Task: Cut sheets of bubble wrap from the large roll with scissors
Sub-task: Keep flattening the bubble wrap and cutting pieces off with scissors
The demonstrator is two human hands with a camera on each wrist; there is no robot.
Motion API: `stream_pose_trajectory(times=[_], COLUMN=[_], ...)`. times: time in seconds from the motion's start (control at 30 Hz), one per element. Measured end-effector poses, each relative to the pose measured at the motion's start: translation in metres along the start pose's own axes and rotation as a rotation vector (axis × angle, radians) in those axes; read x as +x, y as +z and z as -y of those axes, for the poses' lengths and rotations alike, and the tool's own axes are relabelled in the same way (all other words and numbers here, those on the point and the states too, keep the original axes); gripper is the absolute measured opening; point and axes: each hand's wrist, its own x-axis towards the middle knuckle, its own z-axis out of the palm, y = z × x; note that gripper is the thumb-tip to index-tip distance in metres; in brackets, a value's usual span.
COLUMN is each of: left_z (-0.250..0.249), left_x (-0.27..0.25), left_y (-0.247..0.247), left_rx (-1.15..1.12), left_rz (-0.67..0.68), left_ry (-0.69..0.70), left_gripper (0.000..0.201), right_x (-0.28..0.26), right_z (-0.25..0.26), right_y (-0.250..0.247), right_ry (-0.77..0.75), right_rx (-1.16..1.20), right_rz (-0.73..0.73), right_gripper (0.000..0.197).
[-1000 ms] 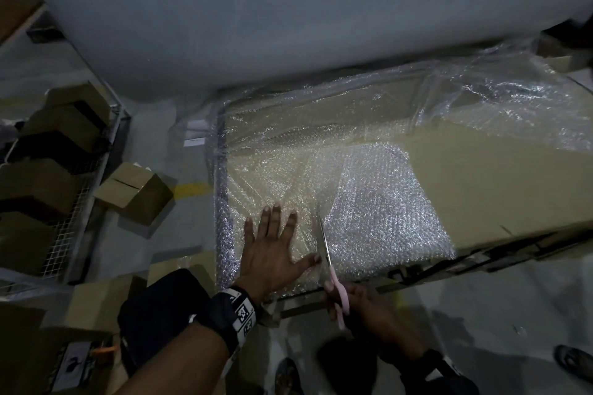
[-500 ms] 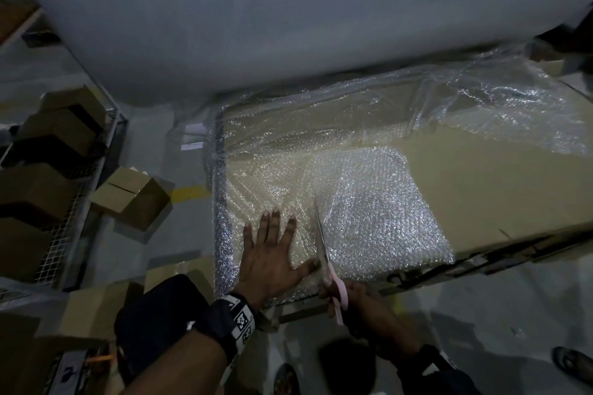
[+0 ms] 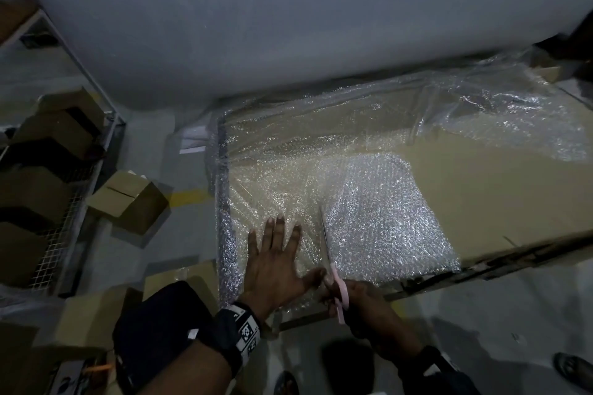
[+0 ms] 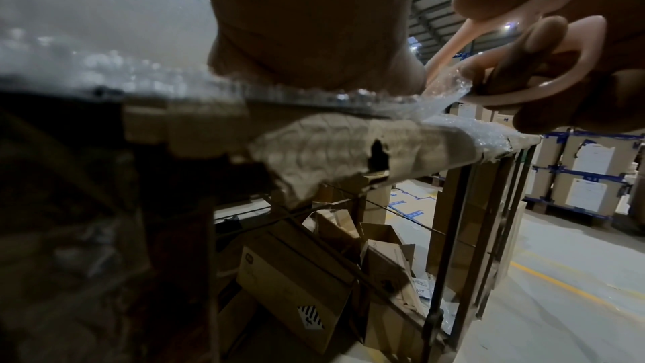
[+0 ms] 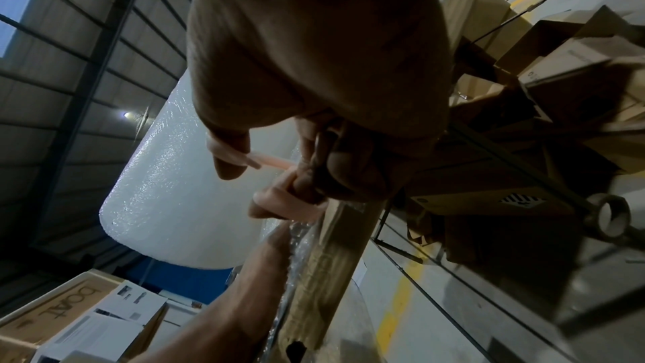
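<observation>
My left hand (image 3: pixel 276 261) lies flat on the bubble wrap (image 3: pixel 282 189), fingers spread and straight, thumb stretched out toward the blades. It presses the sheet down on the cardboard top (image 3: pixel 481 196) near its front edge. My right hand (image 3: pixel 362 305) grips the scissors (image 3: pixel 333 279): in the left wrist view my fingers (image 4: pixel 530 46) are curled through the pink loops (image 4: pixel 576 46), with a bit of wrap bunched against the handles. The blades point away from me, just right of my left thumb, running up a cut line in the sheet. To the right of the blades lies a shinier, thicker patch of wrap (image 3: pixel 385 218), reaching the front edge. The roll (image 3: pixel 288 19) stands across the back, very large and white, with the wrap running from under it toward me. Left of the cardboard top, on the floor, sits a small box (image 3: pixel 128 199), beside a wire rack (image 3: pixel 64 218) loaded with more boxes.
</observation>
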Motion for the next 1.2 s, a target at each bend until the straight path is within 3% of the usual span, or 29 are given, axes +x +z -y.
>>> stream_pose_trajectory(times=[0.1, 0.27, 0.37, 0.73, 0.9, 1.0, 1.1, 1.2], left_z=[0.0, 0.0, 0.0, 0.004, 0.014, 0.019, 0.027, 0.031], left_x=[0.0, 0.0, -0.001, 0.004, 0.037, 0.06, 0.07, 0.074], left_y=[-0.001, 0.001, 0.001, -0.006, -0.027, -0.027, -0.019, -0.011], left_rx=[-0.006, -0.028, -0.034, -0.101, -0.205, -0.17, -0.105, -0.066], left_rz=[0.006, -0.029, -0.018, 0.024, -0.208, -0.064, 0.124, 0.167], left_ry=[0.0, 0.006, 0.005, -0.023, 0.003, 0.117, 0.127, 0.115], left_gripper=[0.114, 0.112, 0.113, 0.102, 0.08, 0.099, 0.123, 0.13], right_x=[0.005, 0.01, 0.019, 0.025, 0.029, 0.024, 0.023, 0.025], right_z=[-0.001, 0.01, 0.004, 0.007, 0.002, 0.007, 0.011, 0.009], right_y=[-0.003, -0.003, -0.009, -0.013, -0.013, -0.008, -0.007, -0.01], right_ry=[-0.008, -0.006, -0.012, 0.04, 0.054, 0.051, 0.055, 0.076], right_rx=[-0.114, -0.061, -0.117, -0.27, -0.235, -0.189, -0.129, -0.122], right_rz=[0.01, 0.038, -0.018, -0.075, -0.086, -0.087, -0.073, -0.066], right_gripper=[0.037, 0.03, 0.041, 0.036, 0.043, 0.036, 0.031, 0.033])
